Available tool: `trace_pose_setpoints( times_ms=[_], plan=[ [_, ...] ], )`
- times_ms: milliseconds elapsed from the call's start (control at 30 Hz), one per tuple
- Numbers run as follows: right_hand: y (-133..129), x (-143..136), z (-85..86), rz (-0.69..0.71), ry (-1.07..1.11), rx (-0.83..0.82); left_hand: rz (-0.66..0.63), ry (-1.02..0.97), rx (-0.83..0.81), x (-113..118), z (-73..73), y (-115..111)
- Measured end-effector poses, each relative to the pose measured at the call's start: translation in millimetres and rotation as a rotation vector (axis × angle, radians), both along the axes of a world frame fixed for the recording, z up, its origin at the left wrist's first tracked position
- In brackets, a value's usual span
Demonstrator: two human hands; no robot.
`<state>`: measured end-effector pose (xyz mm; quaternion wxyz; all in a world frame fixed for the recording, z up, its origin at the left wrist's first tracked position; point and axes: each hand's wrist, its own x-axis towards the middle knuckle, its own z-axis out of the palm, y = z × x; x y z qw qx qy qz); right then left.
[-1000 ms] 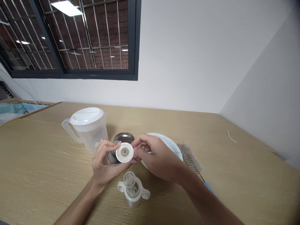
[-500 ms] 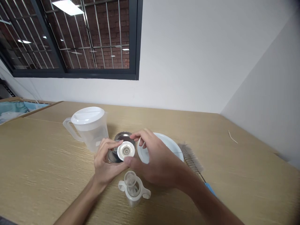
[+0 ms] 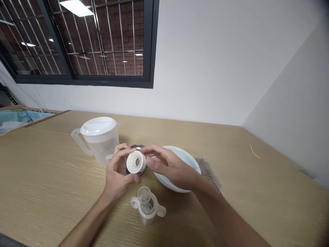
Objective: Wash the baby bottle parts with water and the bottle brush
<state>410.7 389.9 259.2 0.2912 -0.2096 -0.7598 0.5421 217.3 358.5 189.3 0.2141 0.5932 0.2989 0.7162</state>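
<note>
A white ring-shaped cap (image 3: pixel 135 162) is held between the thumb and fingers of my left hand (image 3: pixel 117 173), its hollow side facing me. My right hand (image 3: pixel 171 166) is at the cap's right side, thumb and fingers apart, with the fingertips close to its upper edge. Behind the cap, a round metal container (image 3: pixel 137 146) is mostly hidden. Below the hands stands a clear bottle (image 3: pixel 147 214) with two white handles and a small clear cup-like piece (image 3: pixel 144 195) on its top.
A lidded translucent pitcher (image 3: pixel 101 144) stands at the left. A white plate (image 3: pixel 189 161) lies behind my right hand, with a bristle brush (image 3: pixel 209 173) beside it. A thin pale strip (image 3: pixel 254 152) lies farther right on the wooden table (image 3: pixel 257 192).
The cap has turned, so its deeper hollow now shows, and it sits slightly higher and to the left. My right hand has lowered its fingers and its thumb has moved up.
</note>
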Motion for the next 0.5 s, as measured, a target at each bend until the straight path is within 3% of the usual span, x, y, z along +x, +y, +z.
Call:
trace_pose_setpoints(
  times_ms=[167,333,400,500],
  plan=[
    [-3,-11,-10.6,0.151,0.167,-0.288,-0.113,-0.082,-0.099,9,1.7,-3],
    [0,-11,-15.1,0.098,0.268,-0.369,-0.183,-0.067,-0.171,1,3.7,-6],
    [2,-6,-10.5,0.022,0.297,-0.369,-0.237,0.073,-0.259,-11,10.2,-9],
    [5,2,-0.1,-0.056,0.313,-0.349,-0.356,0.527,-0.465,-28,22.3,-15]
  ],
)
